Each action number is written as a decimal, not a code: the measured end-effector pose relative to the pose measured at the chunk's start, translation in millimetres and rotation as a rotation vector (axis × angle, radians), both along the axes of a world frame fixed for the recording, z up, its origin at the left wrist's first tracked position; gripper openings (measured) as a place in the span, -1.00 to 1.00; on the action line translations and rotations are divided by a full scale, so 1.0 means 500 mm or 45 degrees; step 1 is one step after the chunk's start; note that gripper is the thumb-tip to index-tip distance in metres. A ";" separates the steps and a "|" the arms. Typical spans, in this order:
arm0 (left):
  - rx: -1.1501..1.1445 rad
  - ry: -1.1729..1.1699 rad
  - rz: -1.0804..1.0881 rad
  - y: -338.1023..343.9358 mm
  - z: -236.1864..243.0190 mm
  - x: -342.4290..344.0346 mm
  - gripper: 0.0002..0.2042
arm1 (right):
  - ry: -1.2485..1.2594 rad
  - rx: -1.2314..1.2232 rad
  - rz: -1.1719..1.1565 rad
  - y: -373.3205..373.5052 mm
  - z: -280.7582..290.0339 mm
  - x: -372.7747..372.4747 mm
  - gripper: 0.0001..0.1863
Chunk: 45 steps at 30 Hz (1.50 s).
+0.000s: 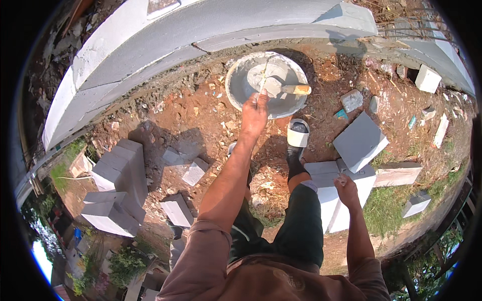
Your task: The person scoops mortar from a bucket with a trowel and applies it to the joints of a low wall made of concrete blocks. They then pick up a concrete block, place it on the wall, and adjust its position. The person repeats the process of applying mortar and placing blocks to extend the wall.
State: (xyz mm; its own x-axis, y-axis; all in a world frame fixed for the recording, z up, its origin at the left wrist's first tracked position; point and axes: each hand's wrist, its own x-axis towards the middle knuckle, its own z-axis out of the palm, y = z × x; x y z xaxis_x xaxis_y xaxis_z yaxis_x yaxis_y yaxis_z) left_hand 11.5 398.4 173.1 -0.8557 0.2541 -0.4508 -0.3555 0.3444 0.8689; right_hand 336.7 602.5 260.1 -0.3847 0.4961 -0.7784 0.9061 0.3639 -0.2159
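Note:
My left hand (pixel 256 109) is closed on a thin pale stick (pixel 263 78) held over a round basin (pixel 233 85) of grey, wet mortar. A tool with a wooden handle (pixel 301 89) rests in the basin, its far end in the mortar. My right hand (pixel 346 189) is closed at my right side, over pale blocks (pixel 321 173); what it grips, if anything, is too unclear to name. A grey square block (pixel 360 140) leans on those blocks. My sandalled right foot (pixel 297 133) stands just below the basin.
A low block wall (pixel 211 27) curves along the far side. Stacked blocks (pixel 115 180) stand at left, with smaller pieces (pixel 195 173) nearer me. Loose blocks (pixel 427 79), rubble and grass patches (pixel 381 210) lie at right. Rusty rebar (pixel 401 27) shows at upper right.

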 end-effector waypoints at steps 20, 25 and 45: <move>-1.008 0.511 -0.183 -0.188 0.007 0.114 -0.43 | 0.293 0.407 -1.073 0.422 -0.366 0.184 0.44; -0.481 0.227 -0.746 0.180 0.029 0.328 -0.42 | 0.500 0.617 -0.869 0.353 -0.327 0.097 -0.23; -0.538 -0.082 -1.058 0.621 -0.193 0.394 0.16 | 0.453 -0.320 -1.889 0.049 -0.216 0.152 -0.59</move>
